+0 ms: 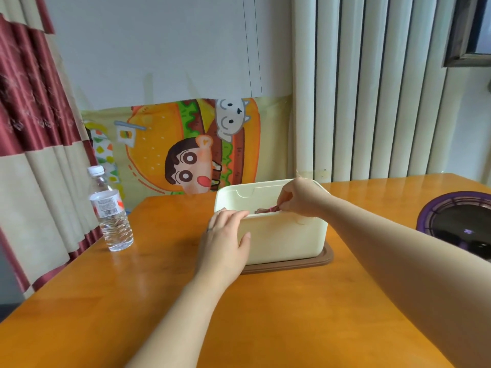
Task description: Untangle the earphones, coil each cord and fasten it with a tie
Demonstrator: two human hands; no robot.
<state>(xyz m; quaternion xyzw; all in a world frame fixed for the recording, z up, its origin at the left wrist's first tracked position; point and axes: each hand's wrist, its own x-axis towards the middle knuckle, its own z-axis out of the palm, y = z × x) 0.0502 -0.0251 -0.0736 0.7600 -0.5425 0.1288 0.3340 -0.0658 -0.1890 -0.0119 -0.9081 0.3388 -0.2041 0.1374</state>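
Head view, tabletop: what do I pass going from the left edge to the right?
Water bottle → left hand → cream box → dark round object with a purple rim. The right hand, pinching reddish strands inside the box, overlaps it and is left out.

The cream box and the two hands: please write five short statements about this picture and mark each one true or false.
1. The left hand holds the near left corner of the cream box. True.
2. The right hand lies flat on the table. False: it is over the open box and pinches a pinkish cord inside it.
3. The water bottle stands upright with its cap on. True.
4. The water bottle stands to the right of the box. False: it stands to the left of it, near the curtain.
5. The box sits on a brown base. True.
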